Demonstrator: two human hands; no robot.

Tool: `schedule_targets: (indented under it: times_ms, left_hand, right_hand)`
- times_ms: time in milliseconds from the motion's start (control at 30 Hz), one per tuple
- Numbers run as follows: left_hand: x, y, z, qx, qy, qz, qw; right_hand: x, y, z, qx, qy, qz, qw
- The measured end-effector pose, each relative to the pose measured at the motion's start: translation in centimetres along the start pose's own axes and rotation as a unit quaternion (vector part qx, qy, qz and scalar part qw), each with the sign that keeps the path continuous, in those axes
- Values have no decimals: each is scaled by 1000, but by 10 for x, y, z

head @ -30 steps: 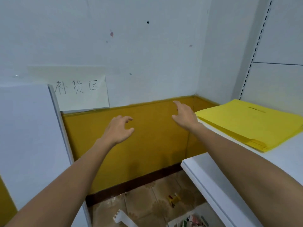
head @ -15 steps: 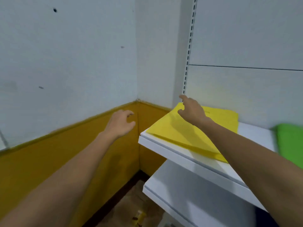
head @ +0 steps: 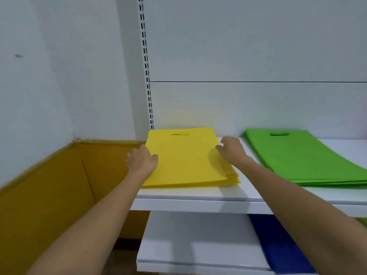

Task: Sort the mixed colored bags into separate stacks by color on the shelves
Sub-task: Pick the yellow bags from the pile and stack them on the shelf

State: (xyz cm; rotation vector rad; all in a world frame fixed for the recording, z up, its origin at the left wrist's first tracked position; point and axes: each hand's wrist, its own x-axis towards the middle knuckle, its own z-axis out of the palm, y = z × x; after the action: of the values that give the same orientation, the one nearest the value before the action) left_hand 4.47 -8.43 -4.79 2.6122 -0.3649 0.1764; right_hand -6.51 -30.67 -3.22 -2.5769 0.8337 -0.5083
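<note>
A stack of yellow bags [head: 184, 161] lies flat at the left end of the upper white shelf [head: 198, 205]. My left hand [head: 142, 160] is at the stack's left edge, with its thumb lying on the top bag. My right hand [head: 231, 148] is at the stack's right edge, fingers loosely curled and the thumb touching the yellow surface. Neither hand has a bag lifted. A stack of green bags [head: 303, 159] lies to the right on the same shelf. On the lower shelf [head: 190, 253] a dark blue bag [head: 278, 247] shows, partly hidden by my right forearm.
A slotted shelf upright [head: 147, 76] runs up the white back panel behind the yellow stack. To the left is a wall corner with a mustard-yellow lower band [head: 59, 187]. A strip of bare shelf separates the yellow and green stacks.
The view has swung right from the wall corner to face the shelves. Both hands have moved onto the two sides of the yellow stack. The green and blue bags have come into view.
</note>
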Motion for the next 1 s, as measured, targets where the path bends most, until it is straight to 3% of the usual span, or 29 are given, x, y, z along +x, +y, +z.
schedule_targets:
  times_ms: [167,300,467,667,1000]
  left_hand:
    - [2,13,11,46,-20,12,999]
    - [2,19,18,35,-2,11,999]
    - [6,15,33,10,11,-1,1000]
    - [12,16,35,13,41,73,996]
    - [16,17,39,85,11,72,994]
  right_hand:
    - [-3,-12,11,-29,-41,57,997]
    - [-11,-13,27,-55,21,82,995]
    - [-9,-7,39,-47,75,68,994]
    - [-6,-4,41,-97,114,43,988]
    - [-4,-6,44,-160,89,13,983]
